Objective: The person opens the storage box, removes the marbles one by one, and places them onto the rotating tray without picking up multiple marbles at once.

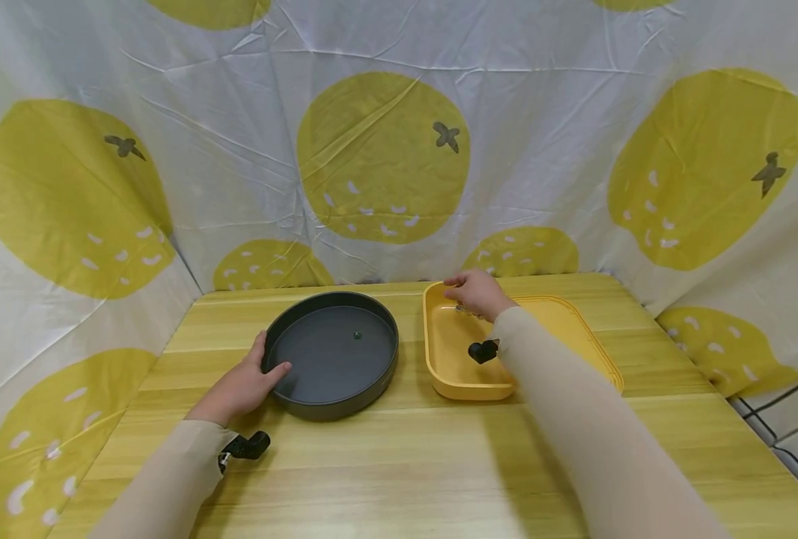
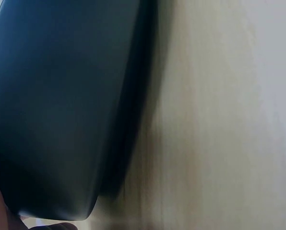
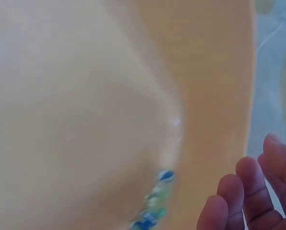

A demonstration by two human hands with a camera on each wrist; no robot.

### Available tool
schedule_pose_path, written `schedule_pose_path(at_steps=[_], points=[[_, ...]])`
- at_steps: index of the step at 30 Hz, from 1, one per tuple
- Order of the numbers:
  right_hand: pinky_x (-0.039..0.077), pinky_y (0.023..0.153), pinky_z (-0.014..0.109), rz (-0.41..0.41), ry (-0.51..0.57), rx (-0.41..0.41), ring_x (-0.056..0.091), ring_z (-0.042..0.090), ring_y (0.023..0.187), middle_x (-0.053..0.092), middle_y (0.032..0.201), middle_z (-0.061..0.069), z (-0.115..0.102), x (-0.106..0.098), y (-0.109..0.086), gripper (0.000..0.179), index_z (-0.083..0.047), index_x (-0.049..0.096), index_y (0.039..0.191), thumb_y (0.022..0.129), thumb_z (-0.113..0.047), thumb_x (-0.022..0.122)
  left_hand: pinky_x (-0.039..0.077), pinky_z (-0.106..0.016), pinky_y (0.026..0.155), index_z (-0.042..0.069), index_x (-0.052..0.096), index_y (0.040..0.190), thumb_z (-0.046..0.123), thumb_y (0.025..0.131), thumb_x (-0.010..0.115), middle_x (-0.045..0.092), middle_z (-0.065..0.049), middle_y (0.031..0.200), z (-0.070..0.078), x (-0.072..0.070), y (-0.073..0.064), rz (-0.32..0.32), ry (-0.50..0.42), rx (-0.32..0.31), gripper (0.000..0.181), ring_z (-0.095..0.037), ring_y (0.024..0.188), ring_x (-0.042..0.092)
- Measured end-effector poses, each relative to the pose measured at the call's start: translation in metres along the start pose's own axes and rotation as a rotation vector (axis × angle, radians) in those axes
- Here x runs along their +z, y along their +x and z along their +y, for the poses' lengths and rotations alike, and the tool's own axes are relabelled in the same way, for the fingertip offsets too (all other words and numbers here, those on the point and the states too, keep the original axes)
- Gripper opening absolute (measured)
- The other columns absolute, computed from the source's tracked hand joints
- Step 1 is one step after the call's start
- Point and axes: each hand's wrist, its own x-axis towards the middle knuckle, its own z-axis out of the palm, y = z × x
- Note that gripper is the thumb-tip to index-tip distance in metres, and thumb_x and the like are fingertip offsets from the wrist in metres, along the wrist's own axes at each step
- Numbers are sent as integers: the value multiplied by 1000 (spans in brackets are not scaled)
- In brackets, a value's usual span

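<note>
My left hand (image 1: 240,388) grips the near left side of a round dark grey pan (image 1: 325,408), its thumb over the rim and its fingers along the outer wall. A small green marble (image 1: 357,335) lies on the pan's floor. The pan's dark outer side fills the left of the left wrist view. Over the far left part of a yellow tray (image 1: 469,391) is my right hand (image 1: 481,294). Its fingers (image 3: 251,175) are loosely bent with nothing between them. Several shiny blue and green marbles (image 3: 155,203) sit against the tray's wall below them.
Both vessels stand on a wooden table (image 1: 385,464), the pan left of the tray. To the tray's right extends a flat yellow panel (image 1: 567,322) with a ridged edge, partly behind my right sleeve. A fruit-print curtain (image 1: 385,157) hangs behind the table. Dark camera mounts (image 1: 254,445) sit at both wrists.
</note>
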Motion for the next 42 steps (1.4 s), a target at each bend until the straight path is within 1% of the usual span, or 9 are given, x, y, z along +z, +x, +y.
schedule_pose_path(at_steps=[3,5,7,10,12,14,18,25,42], points=[[42,53,30,21,-33,51,40,12,48,72,83,8,16,-2,2,43,-8,62,147,106,-22,64,32,-69,120,4,-11,168,63,106,48,19,-38,168,0,1,0,-1,1,-1,103,-57,151,32],[42,54,29,35,-59,72,40,12,50,66,69,7,22,-1,2,43,-8,63,146,105,-20,65,32,-69,120,4,-11,168,62,106,48,19,-38,167,0,1,0,-1,2,-1,103,-57,151,32],[48,62,32,32,-103,77,52,17,60,73,88,15,25,1,3,45,-6,62,147,104,-20,65,31,-69,121,4,-11,168,62,106,48,19,-38,168,0,1,0,-3,-6,-5,103,-57,151,31],[56,91,42,21,-203,50,69,32,102,73,124,23,29,4,5,47,-2,61,147,103,-19,64,31,-69,121,5,-12,168,61,107,47,18,-37,168,0,1,0,-2,-9,-8,102,-57,151,31],[50,110,47,5,-283,25,62,38,131,66,142,23,31,6,7,48,1,60,147,103,-18,63,31,-69,121,6,-12,168,61,107,47,18,-37,168,0,1,0,-3,-11,-8,102,-57,151,31],[43,120,49,6,-357,5,53,41,143,62,148,22,33,7,9,47,2,62,145,102,-17,63,31,-70,120,5,-12,168,61,107,48,19,-38,168,1,0,0,-3,-12,-5,102,-58,151,31],[45,117,50,3,-420,-10,58,41,136,66,143,22,36,9,11,44,3,65,140,100,-14,64,32,-70,120,4,-12,168,61,107,48,19,-38,167,2,0,-1,-4,-14,-3,102,-58,151,32],[51,111,48,-11,-414,-17,64,39,129,68,139,21,35,11,10,41,3,68,137,99,-12,66,32,-69,120,4,-10,168,60,107,48,20,-38,167,3,0,-2,4,-18,-13,102,-57,151,32],[53,107,46,-20,-407,0,67,34,120,74,131,15,36,16,12,26,-5,79,121,99,-16,69,32,-70,120,4,-10,168,59,107,49,21,-38,167,2,2,-2,13,-16,-9,101,-58,150,33]])
